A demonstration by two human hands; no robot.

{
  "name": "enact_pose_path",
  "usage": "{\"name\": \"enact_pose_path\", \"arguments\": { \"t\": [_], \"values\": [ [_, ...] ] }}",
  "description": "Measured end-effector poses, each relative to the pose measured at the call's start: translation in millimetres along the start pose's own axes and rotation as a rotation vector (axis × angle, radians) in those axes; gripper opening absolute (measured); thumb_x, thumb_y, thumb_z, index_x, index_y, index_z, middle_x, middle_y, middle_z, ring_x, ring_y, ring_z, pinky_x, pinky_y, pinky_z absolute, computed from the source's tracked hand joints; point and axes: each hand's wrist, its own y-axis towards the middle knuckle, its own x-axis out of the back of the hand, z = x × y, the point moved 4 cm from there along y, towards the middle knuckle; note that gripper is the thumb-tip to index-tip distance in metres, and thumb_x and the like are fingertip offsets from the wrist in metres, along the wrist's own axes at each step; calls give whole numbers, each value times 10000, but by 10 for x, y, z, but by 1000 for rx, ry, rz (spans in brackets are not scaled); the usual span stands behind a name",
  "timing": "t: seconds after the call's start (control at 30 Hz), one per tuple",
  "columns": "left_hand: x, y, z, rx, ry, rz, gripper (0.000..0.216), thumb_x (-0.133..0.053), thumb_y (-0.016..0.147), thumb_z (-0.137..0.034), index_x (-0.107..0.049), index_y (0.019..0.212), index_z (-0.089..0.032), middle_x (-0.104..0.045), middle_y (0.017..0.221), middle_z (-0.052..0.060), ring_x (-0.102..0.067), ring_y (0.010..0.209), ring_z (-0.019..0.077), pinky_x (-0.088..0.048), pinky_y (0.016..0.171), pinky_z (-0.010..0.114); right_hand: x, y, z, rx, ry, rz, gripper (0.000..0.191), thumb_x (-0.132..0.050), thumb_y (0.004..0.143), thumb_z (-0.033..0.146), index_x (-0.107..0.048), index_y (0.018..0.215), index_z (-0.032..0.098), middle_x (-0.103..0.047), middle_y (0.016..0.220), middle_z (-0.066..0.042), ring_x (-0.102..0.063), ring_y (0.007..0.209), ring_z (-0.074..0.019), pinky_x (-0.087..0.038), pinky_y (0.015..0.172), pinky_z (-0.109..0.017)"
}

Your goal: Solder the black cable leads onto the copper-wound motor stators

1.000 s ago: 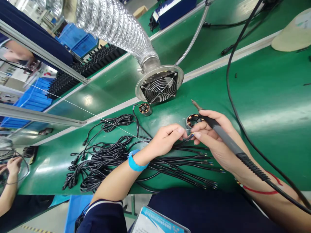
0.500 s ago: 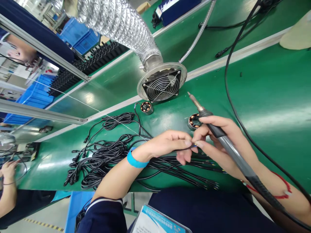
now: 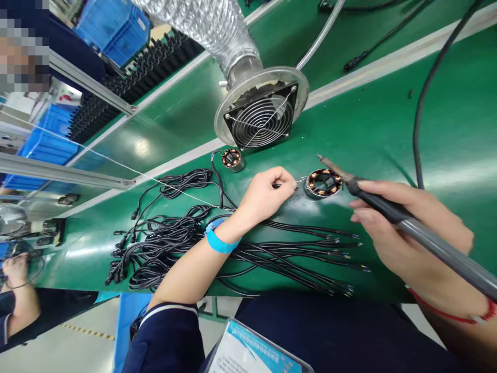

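Observation:
My left hand (image 3: 267, 197) is pinched on the end of a thin black wire (image 3: 285, 185), holding it just left of a round copper-wound stator (image 3: 323, 183) on the green bench. A blue wristband (image 3: 219, 239) circles that wrist. My right hand (image 3: 404, 235) is closed round a grey soldering iron (image 3: 411, 223). The iron's metal tip (image 3: 326, 161) hovers over the stator's top edge. A bundle of black cables (image 3: 194, 243) with stripped ends lies under my left forearm.
A fume extraction fan (image 3: 261, 119) on a silver duct stands behind the stator. A second small stator (image 3: 232, 158) sits left of it. A thin solder wire (image 3: 116, 165) stretches from the left. Black trays (image 3: 128, 88) and blue crates (image 3: 112, 28) lie beyond. Another person's hand (image 3: 15, 267) shows at far left.
My left hand moved up from the right hand toward the stator with the wire end. My right hand pulled away and swung the iron's tip over the stator.

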Motion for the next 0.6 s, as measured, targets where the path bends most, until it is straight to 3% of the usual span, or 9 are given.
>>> {"name": "enact_pose_path", "arguments": {
  "t": [0.17, 0.27, 0.6],
  "values": [
    [16, -6, -12, -50, 21, -18, 133, -613, 807, -147, -588, 678, -167, -568, 619, -57, -485, 599, 76, -379, 610, 228, 34, -77, -13, 115, -55, -42, 175, -674, 942, 228, -661, 1113, 261, -744, 938, -19, -724, 777, -146, -606, 678, -253],
    [14, -5, -29, -58, 31, -21, 140, -613, 805, -132, -581, 674, -169, -552, 607, -62, -473, 585, 74, -371, 592, 223, -1, -69, -13, 95, -66, 42, 114, -647, 966, 249, -650, 1081, 255, -746, 930, -10, -728, 776, -134, -614, 689, -233],
    [6, -12, 0, -133, 76, -52, 138, -612, 812, -124, -579, 686, -172, -547, 614, -60, -475, 598, 77, -367, 586, 217, -46, -93, -70, 27, -3, 66, 134, -657, 961, 295, -667, 1084, 243, -744, 854, -16, -707, 662, -143, -600, 620, -273]
  ]
}}
